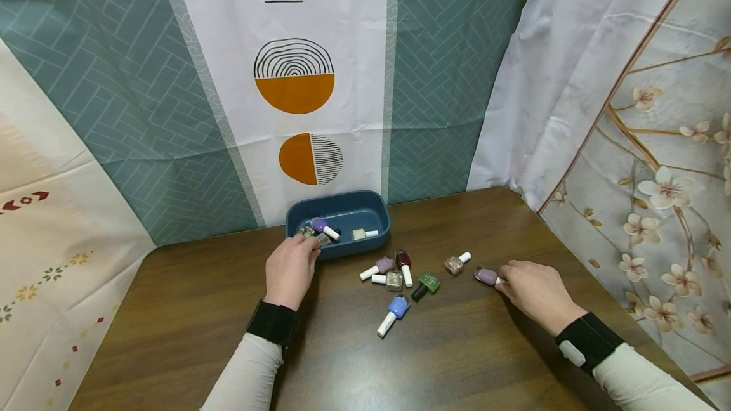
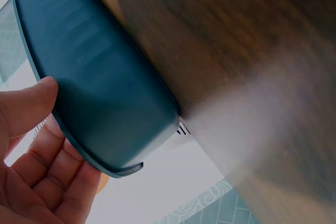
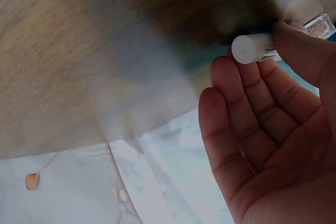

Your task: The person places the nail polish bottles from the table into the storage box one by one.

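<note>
At the near left of a dark teal bin (image 1: 374, 243), my left hand (image 1: 291, 268) grips the rim. Its thumb (image 2: 31, 103) presses the bin's outer wall (image 2: 100, 72), while the other fingers reach over the rim. Inside the bin lie a purple nail polish bottle (image 1: 320, 224), a pale one (image 1: 358, 234) and some glittery ones, partly hidden by my fingers. Over on the right, my right hand (image 1: 533, 287) pinches a mauve nail polish bottle (image 1: 486, 275) by its white cap (image 3: 249, 49). This bottle lies low at the tabletop; whether it touches is unclear.
Loose nail polish bottles lie on the wooden table (image 1: 457, 354) between my hands: lilac (image 1: 385, 264), dark red (image 1: 402, 259), glittery silver (image 1: 394, 281), green (image 1: 430, 282), blue (image 1: 398, 306) and rose-gold (image 1: 454, 264). Patterned curtains (image 1: 457, 81) hang behind and beside the table.
</note>
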The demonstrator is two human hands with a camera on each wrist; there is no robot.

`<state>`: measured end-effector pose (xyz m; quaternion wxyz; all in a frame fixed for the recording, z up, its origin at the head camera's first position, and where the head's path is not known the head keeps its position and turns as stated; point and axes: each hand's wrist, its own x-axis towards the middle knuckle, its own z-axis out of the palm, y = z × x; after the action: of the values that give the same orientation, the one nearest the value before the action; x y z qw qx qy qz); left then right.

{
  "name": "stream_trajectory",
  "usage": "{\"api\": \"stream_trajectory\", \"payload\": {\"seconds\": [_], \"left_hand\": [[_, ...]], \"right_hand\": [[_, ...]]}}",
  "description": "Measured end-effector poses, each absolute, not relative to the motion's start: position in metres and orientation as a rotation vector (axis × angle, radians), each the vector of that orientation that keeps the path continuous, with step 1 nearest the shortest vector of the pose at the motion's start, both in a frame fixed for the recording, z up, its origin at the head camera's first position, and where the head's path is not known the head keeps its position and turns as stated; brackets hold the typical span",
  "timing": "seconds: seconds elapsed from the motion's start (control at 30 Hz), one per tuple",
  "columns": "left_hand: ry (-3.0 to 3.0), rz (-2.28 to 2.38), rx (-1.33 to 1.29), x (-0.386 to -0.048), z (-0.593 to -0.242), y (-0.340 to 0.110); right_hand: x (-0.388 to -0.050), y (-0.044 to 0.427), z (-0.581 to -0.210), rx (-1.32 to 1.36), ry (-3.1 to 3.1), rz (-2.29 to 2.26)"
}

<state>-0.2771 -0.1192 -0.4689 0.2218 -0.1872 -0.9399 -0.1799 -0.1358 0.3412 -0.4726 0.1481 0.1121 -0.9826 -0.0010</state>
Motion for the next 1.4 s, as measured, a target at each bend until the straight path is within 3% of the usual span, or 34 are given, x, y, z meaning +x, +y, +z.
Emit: {"api": "stream_trajectory", "payload": {"seconds": [1.4], "left_hand": [[-2.61, -0.489, -0.513, -0.278, -0.468, -0.119]], "right_hand": [[-0.143, 0.338, -0.465, 0.347, -2.787, -0.038]]}}
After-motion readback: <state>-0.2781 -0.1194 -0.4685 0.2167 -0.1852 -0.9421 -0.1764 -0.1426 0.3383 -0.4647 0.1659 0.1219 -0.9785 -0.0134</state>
